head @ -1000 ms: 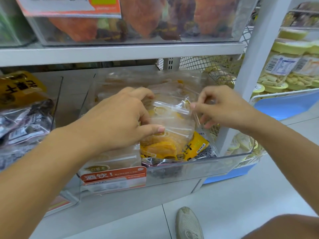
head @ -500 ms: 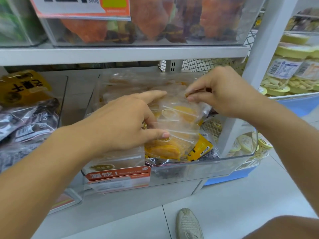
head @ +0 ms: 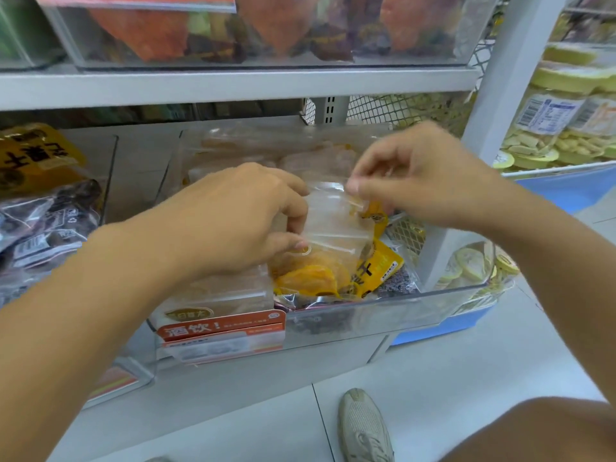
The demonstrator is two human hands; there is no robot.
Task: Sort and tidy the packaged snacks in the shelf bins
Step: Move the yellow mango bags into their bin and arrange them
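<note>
A clear plastic bin [head: 383, 310] on the lower shelf holds several clear-and-yellow packets of dried orange fruit. Both hands are on the front packet [head: 328, 241], which stands upright in the bin. My left hand [head: 233, 221] grips its left edge, thumb in front and fingers curled behind. My right hand [head: 420, 181] pinches its clear top right corner. More packets of the same kind lie behind it and to its left, partly hidden by my left hand.
A neighbouring bin on the left holds dark and yellow snack bags [head: 43, 211]. The upper shelf [head: 233, 85] overhangs the bin and carries a bin of orange and purple bags. Jars [head: 550, 128] stand right of the white upright [head: 500, 68]. My shoe [head: 365, 428] rests on the floor below.
My right hand rose from the packet's right side to its top corner and has since shifted slightly. My left hand stays on the packet's left edge, and the packet stands more upright.
</note>
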